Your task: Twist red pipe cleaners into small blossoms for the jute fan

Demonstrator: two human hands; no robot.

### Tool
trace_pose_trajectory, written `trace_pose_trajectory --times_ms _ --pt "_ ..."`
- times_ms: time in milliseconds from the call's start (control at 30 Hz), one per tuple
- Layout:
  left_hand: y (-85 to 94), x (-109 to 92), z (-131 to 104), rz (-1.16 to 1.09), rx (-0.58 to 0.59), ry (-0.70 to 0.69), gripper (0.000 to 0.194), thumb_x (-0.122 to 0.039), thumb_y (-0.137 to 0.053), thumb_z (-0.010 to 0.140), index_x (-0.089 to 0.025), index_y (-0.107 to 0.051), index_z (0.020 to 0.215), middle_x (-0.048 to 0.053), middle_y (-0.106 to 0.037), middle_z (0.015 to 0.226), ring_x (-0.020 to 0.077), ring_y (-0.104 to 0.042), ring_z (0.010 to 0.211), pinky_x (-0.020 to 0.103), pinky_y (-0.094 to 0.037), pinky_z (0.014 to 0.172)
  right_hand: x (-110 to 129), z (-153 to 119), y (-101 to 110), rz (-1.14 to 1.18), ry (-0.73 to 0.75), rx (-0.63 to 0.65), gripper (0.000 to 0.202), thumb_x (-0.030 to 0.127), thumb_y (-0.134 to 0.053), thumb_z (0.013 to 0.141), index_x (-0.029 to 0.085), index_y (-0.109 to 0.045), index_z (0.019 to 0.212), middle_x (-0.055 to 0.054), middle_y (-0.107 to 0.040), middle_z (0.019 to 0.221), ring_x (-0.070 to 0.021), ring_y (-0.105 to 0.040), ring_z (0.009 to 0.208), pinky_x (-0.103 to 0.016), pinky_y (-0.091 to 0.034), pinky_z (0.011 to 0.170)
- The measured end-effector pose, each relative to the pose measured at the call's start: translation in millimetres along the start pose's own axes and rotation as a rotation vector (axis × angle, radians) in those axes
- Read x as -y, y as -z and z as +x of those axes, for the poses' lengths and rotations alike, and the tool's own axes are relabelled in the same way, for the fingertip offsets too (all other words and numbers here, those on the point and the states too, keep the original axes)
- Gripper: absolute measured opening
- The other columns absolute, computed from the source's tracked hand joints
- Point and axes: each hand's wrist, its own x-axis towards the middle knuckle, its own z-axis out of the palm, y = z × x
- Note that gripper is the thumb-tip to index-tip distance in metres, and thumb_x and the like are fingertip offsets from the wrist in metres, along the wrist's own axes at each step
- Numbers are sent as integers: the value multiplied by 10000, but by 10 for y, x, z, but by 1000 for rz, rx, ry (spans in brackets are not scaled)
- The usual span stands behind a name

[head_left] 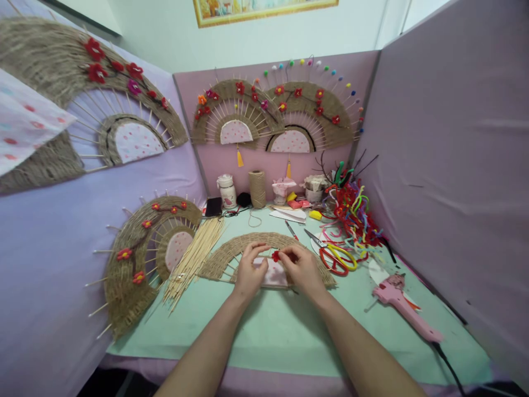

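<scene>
On the mint-green table cover lies a woven twine fan [223, 255] with thin stick ribs and a pale spotted cloth centre [273, 274]. Above that centre, my right hand [301, 268] pinches a small red flower [275, 256] between thumb and fingertips. My left hand [250, 269] hovers over the fan's left-middle part, its thumb and fingers apart, with nothing seen in it. The left fingertips are close to the flower but seem apart from it. My hands and forearms hide parts of the fan.
Scissors [338, 258] with red and yellow handles lie right of the fan. A pink glue gun [407, 311] with a cord rests farther right. Thin wooden sticks [192, 256] are piled left. A twine spool [257, 189], a white jar [226, 191] and tangled pipe cleaners [355, 212] stand behind.
</scene>
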Motion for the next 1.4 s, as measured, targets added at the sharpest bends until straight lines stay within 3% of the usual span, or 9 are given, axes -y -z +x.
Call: trace_pose_trajectory --times_ms 133,400,500,733,1000,1233,1400 --pt "-5 -59 -11 -49 23 5 170 -178 -544 755 -179 -644 892 62 -613 908 166 -566 840 284 -452 720 6 -21 -13 -134 147 -9 152 284 -522 814 191 -598 721 -34 -600 715 -169 -537 703 -285 -405 652" --pt "-104 -94 -25 -394 -5 340 138 -270 -596 727 -145 -624 779 27 -638 716 130 -588 671 257 -473 658 30 -51 -35 -127 195 61 156 271 -468 857 203 -578 771 -45 -599 778 -178 -527 744 -302 -406 679" --pt "-107 -107 -23 -430 -19 389 152 -281 -606 713 -137 -620 760 21 -631 678 125 -582 642 250 -467 631 31 -50 -38 -154 240 76 155 266 -460 862 200 -577 785 -50 -594 778 -184 -520 758 -312 -403 695" --pt "-99 -74 -53 -269 -40 305 139 -260 -596 726 -150 -641 798 46 -668 757 148 -615 694 268 -486 669 -35 -29 -51 -145 176 113 134 273 -482 854 197 -592 852 -53 -605 826 -174 -546 748 -292 -430 661" --pt "-119 -9 -39 -259 18 291 149 -243 -603 721 -162 -668 827 59 -687 794 169 -636 734 295 -504 707 -41 -31 -40 -129 200 124 143 248 -475 848 209 -613 855 -54 -628 840 -193 -570 819 -320 -440 728" --pt "-78 -21 -25 -294 34 232 126 -202 -565 740 -172 -662 814 57 -661 847 163 -614 783 274 -488 699 -126 19 -10 134 -39 72 227 314 -472 842 203 -560 1020 -55 -641 964 -177 -599 857 -297 -467 735" --pt "-61 -77 -42 -312 86 123 125 -176 -527 763 -178 -637 823 33 -636 817 147 -588 769 270 -464 722 -136 55 38 225 -82 234 249 309 -501 807 202 -597 1010 -48 -640 979 -174 -591 873 -293 -465 750"
